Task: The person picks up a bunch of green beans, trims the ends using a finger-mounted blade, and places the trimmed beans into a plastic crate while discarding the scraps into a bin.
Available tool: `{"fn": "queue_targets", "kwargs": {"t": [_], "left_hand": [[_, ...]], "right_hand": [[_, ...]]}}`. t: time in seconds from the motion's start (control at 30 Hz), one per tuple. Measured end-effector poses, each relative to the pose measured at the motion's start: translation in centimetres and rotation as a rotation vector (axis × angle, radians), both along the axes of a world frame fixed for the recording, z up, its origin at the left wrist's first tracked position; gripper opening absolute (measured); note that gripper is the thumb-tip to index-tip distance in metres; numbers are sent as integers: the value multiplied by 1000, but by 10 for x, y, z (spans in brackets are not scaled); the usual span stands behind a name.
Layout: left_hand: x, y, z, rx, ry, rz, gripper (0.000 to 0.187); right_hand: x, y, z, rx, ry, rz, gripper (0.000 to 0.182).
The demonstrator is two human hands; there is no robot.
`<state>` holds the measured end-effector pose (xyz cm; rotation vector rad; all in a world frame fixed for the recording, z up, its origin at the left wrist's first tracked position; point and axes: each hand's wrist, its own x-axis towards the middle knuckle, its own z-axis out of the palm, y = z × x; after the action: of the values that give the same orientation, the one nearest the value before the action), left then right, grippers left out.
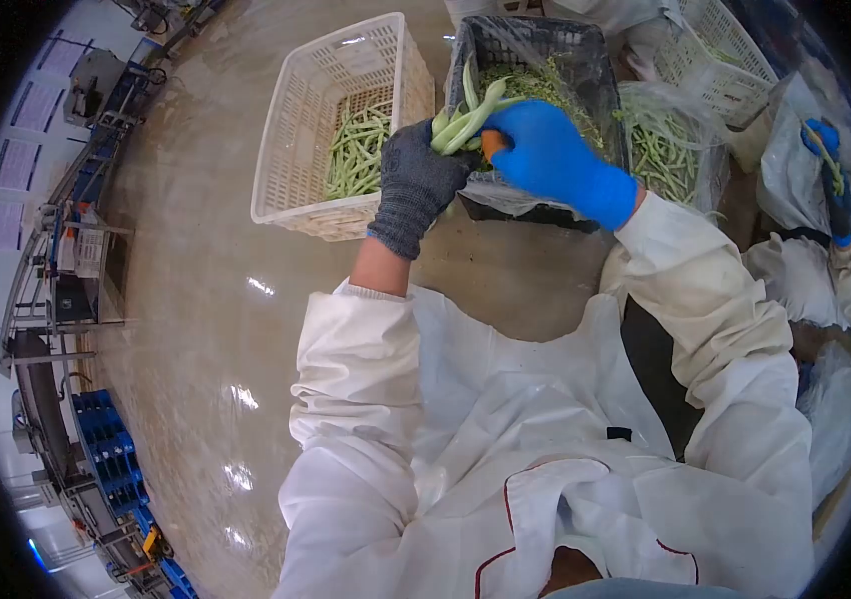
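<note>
My left hand (423,165), in a dark grey knit glove, is closed around a bunch of long green beans (467,122) that fan out above the fist. Right beside it, my right hand (550,155) wears a blue glove with an orange-brown patch at the thumb. Its fingers are curled in against the beans; whatever they pinch is hidden. Below the left hand stands a white plastic crate (281,150) with green beans (358,150) on its bottom. Under the right hand is a black crate (535,35) lined with clear plastic, holding small green trimmings (570,100).
A clear plastic bag of beans (660,155) lies right of the black crate. Another white crate (715,65) stands behind it. At far right, a co-worker's blue-gloved hands (830,180) hold a bean. Conveyor equipment (46,389) and blue pallets (111,449) line the left wall.
</note>
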<state>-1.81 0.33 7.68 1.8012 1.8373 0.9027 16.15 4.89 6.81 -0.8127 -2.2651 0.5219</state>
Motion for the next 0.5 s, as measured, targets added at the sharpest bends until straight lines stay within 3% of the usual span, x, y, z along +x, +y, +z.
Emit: {"fn": "queue_targets", "kwargs": {"t": [0.07,0.17,0.27,0.33,0.4,0.5], "left_hand": [[-2,-2,1,7,-324,-23,35],[-7,-5,14,110,-603,17,25],[-41,-4,31,344,-720,91,22],[-66,1,42,546,-736,218,25],[-101,18,34,706,-689,386,32],[-136,31,13,602,-760,680,31]], "right_hand": [[-1,5,2,-275,194,9,16],[5,31,-22,-450,93,41,19],[29,47,-41,-141,-479,-231,22],[49,62,-55,-82,-651,-310,28],[69,76,-72,-64,-503,-335,31],[68,76,-58,43,-408,-448,39]]}}
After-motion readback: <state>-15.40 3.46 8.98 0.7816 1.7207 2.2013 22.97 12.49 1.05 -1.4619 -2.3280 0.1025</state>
